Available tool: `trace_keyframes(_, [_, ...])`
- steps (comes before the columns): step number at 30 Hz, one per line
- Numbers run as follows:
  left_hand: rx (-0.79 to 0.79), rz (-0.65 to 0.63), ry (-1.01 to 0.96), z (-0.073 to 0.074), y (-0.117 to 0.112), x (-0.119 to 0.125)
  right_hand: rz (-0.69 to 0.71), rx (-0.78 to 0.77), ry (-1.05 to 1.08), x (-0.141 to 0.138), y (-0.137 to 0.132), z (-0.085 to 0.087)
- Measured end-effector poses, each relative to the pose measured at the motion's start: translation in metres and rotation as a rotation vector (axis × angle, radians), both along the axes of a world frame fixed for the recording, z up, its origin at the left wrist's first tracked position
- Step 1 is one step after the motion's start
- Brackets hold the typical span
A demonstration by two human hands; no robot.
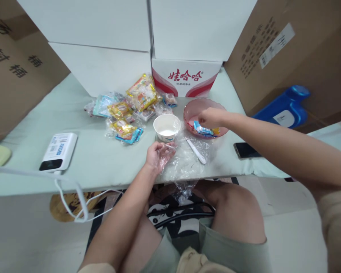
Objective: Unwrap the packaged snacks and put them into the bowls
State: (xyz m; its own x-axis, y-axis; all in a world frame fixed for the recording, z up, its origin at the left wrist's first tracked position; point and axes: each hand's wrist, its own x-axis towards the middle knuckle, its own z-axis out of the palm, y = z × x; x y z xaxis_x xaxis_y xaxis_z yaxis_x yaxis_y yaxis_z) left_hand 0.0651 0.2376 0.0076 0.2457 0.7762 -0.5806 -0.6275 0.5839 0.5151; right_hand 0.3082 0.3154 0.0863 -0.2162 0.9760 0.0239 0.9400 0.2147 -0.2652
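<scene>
My right hand [210, 117] is inside a pink translucent bowl [193, 107], its fingers closed just above several small blue and yellow packets [204, 130]. Whatever is between those fingers is hidden. Below the white paper cup [167, 129], my left hand [160, 154] has its fingers curled on a clear plastic bag [182, 161]. The crumpled plastic spreads over the table edge and hangs down. A white-handled knife or similar slim tool [196, 151] lies on the plastic, between the left hand and the bowl.
Several snack packets [125, 110] in clear, gold and blue wrappers are piled left of the cup. A white power bank [59, 151] with a cable lies at the left; a phone [246, 150] lies at the right. Large cartons [184, 77] and a blue bottle [284, 108] border the table.
</scene>
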Motion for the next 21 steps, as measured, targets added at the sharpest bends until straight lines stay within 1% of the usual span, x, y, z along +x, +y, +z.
trace_keyframes(2, [-0.005, -0.011, 0.0, -0.001, 0.0, -0.003, -0.014, 0.03, 0.029, -0.001, -0.024, 0.012])
trace_keyframes(3, [-0.007, -0.019, 0.004, 0.0, -0.001, -0.004, -0.038, 0.074, 0.083, -0.004, -0.041, 0.014])
trace_keyframes(4, [-0.007, -0.026, 0.012, 0.0, -0.001, -0.006, -0.082, 0.133, 0.195, -0.008, -0.06, 0.012])
trace_keyframes(5, [-0.005, -0.033, 0.025, 0.0, -0.001, -0.008, -0.128, 0.17, 0.248, -0.014, -0.08, 0.005])
trace_keyframes(6, [-0.001, -0.039, 0.04, 0.001, -0.002, -0.009, -0.169, 0.206, 0.298, -0.021, -0.1, -0.007])
trace_keyframes(7, [0.005, -0.044, 0.054, 0.001, -0.003, -0.011, -0.192, 0.227, 0.339, -0.029, -0.118, -0.022])
trace_keyframes(8, [0.016, -0.049, 0.067, 0.002, -0.004, -0.013, -0.187, 0.217, 0.37, -0.037, -0.135, -0.04])
trace_keyframes(9, [0.028, -0.049, 0.082, 0.003, -0.006, -0.015, -0.139, 0.186, 0.409, -0.046, -0.148, -0.058])
trace_keyframes(11, [0.055, -0.037, 0.126, 0.004, -0.009, -0.021, 0.029, 0.092, 0.375, -0.06, -0.165, -0.089])
trace_keyframes(12, [0.066, -0.027, 0.156, 0.004, -0.011, -0.026, 0.119, 0.037, 0.333, -0.065, -0.17, -0.099])
trace_keyframes(13, [0.072, -0.021, 0.19, 0.005, -0.012, -0.03, 0.197, -0.018, 0.277, -0.069, -0.174, -0.106])
trace_keyframes(15, [0.065, -0.022, 0.268, 0.005, -0.014, -0.041, 0.296, -0.11, 0.179, -0.071, -0.178, -0.112])
trace_keyframes(17, [0.053, -0.03, 0.35, 0.005, -0.015, -0.053, 0.346, -0.163, 0.12, -0.069, -0.183, -0.111])
trace_keyframes(19, [0.076, -0.011, 0.458, 0.004, -0.016, -0.063, 0.397, -0.177, 0.093, -0.066, -0.188, -0.109])
trace_keyframes(21, [0.124, 0.04, 0.592, 0.004, -0.017, -0.07, 0.467, -0.175, 0.082, -0.064, -0.193, -0.111])
